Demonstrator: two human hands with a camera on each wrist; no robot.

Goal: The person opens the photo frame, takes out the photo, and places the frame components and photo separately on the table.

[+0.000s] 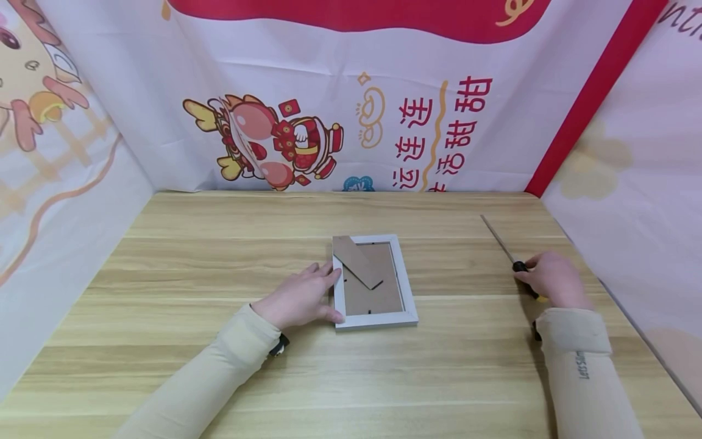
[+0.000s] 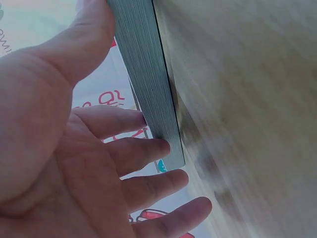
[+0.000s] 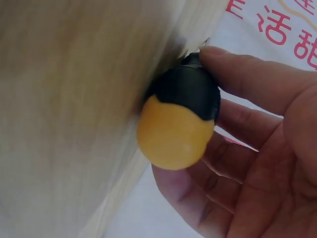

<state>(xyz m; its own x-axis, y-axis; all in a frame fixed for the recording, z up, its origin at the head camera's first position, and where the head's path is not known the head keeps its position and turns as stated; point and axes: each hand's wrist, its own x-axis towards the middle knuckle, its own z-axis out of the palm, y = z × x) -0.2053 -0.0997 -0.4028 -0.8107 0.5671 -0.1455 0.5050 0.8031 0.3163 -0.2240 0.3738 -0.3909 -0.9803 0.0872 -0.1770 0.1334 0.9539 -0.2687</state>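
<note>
A white picture frame (image 1: 407, 292) lies back side up on the wooden table, its brown backing board (image 1: 378, 302) showing. Slanting across that board is a brown stand flap (image 1: 356, 262) that reaches over the upper left corner. My left hand (image 1: 301, 299) rests against the frame's left side, fingers spread and fairly straight; in the left wrist view the fingertips touch the frame's edge (image 2: 148, 84). On the right, my right hand (image 1: 556, 280) grips a screwdriver (image 1: 499, 239) by its black and yellow handle (image 3: 176, 134). Its long shaft points away toward the back of the table.
The wooden table (image 1: 219, 244) runs back to a printed white cloth (image 1: 307, 55) with cartoon figures and red characters. More printed cloth (image 1: 631, 244) hangs along the right side, and another cloth (image 1: 66, 244) stands on the left.
</note>
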